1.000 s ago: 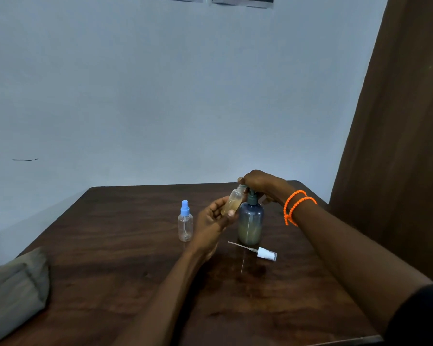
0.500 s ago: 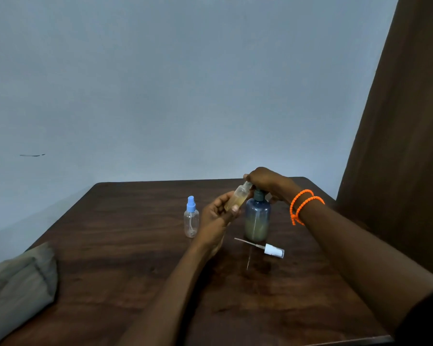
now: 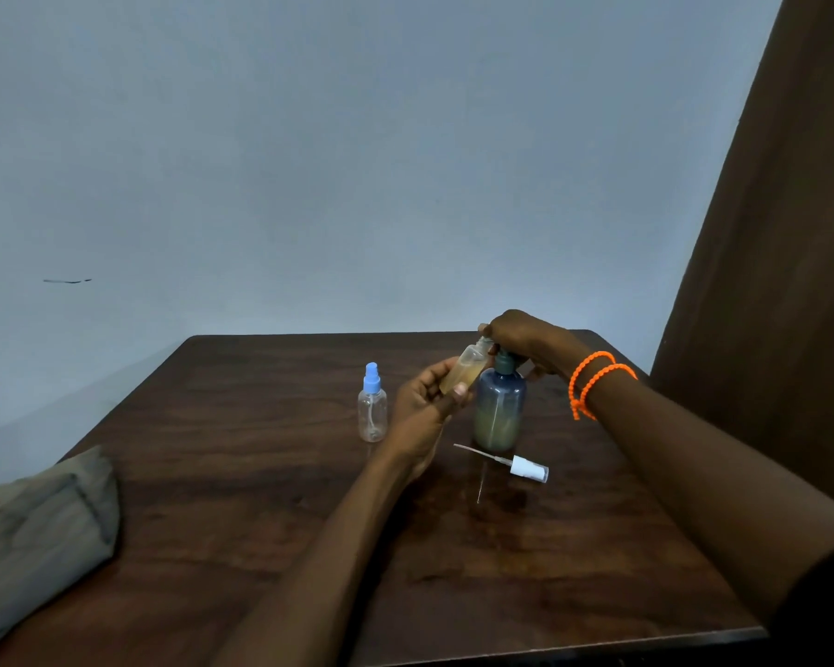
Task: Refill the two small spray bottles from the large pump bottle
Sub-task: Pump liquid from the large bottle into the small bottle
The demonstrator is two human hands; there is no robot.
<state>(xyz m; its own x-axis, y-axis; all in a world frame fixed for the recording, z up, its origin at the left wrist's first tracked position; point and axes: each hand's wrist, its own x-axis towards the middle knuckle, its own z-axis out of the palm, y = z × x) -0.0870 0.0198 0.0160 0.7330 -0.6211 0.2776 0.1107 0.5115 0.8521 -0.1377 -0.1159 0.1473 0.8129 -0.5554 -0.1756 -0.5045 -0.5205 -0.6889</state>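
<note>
The large blue-grey pump bottle [image 3: 498, 411] stands upright on the dark wooden table [image 3: 261, 498], partly filled with yellowish liquid. My right hand [image 3: 526, 339] rests over its pump head, hiding the nozzle. My left hand [image 3: 427, 402] holds a small uncapped spray bottle [image 3: 465, 370] tilted, its mouth up under the pump head; it holds yellowish liquid. That bottle's white spray cap with its dip tube [image 3: 526, 468] lies on the table in front of the pump bottle. A second small clear spray bottle with a blue cap [image 3: 372, 409] stands upright to the left, looking almost empty.
A grey folded cloth or bag [image 3: 35, 536] lies at the table's left edge. A brown curtain [image 3: 781, 281] hangs at the right, close to the table's far right corner. A pale wall stands behind the table.
The camera has shifted slightly, so everything sits a little further right in view. Both hands stay on the small bottle and the pump head.
</note>
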